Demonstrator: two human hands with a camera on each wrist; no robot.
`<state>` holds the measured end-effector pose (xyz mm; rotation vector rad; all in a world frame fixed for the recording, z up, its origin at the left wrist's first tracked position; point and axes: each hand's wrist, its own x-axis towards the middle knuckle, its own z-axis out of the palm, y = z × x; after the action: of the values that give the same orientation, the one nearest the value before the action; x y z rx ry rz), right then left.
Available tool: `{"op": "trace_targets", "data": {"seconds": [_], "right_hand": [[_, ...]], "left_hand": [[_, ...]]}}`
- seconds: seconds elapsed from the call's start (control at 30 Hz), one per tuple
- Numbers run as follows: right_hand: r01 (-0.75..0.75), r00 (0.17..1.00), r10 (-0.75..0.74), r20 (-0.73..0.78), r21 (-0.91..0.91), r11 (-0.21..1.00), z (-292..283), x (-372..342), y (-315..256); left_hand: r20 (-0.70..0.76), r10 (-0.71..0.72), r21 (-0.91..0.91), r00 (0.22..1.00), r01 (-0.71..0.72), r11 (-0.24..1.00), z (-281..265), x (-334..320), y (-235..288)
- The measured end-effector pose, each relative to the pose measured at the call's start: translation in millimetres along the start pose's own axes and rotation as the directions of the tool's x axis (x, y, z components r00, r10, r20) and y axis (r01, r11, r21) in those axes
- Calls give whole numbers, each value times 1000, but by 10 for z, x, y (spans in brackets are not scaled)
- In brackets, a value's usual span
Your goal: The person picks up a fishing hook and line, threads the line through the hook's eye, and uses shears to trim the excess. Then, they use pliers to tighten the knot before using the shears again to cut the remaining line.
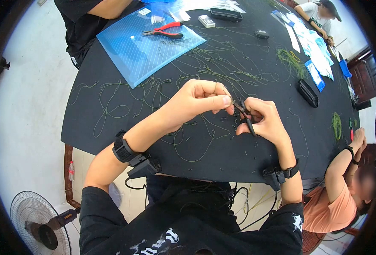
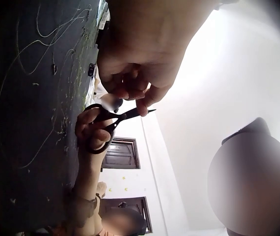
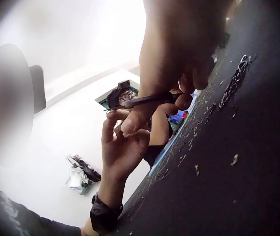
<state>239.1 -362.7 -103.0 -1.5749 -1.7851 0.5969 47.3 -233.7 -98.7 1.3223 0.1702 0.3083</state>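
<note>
Scissors point(image 2: 122, 117) in right grip point(image 1: 268, 121), fan point(image 1: 47, 236) head-view only

Head view: bright, fairly even indoor light. Table point(image 1: 239, 159) edge bowed by wide lens; corners black. Faint sheen on blue folder point(image 1: 128, 61).

Left wrist view: white wall point(image 2: 203, 73) washed out; left hand point(image 2: 140, 69) shaded, scissors point(image 2: 122, 117) near silhouette.

Right wrist view: glare upper left, right hand point(image 3: 167, 76) in shadow, fine detail soft. Nearest head point(image 3: 8, 103) blurred smooth.
</note>
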Motion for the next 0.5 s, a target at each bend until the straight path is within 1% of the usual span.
{"op": "trace_targets", "data": {"seconds": [0.17,0.27,0.37,0.47,0.5], "right_hand": [[-17,996,12,-90,-58,998,19,-8,0],[24,983,-53,-173,-162,987,20,-7,3],[-79,952,48,-301,-93,993,21,-42,145],[-95,946,95,-310,15,995,15,-45,170],[-160,957,176,-233,86,983,16,-61,165]], "left_hand": [[-20,-2,-25,1000,2,1000,19,4,-21],[-23,-4,-34,1000,4,999,13,5,-21],[-41,-3,-26,999,2,1000,3,12,-39],[-42,-8,-29,999,7,1000,6,16,-38],[-37,-8,-34,999,7,999,6,17,-40]]}}
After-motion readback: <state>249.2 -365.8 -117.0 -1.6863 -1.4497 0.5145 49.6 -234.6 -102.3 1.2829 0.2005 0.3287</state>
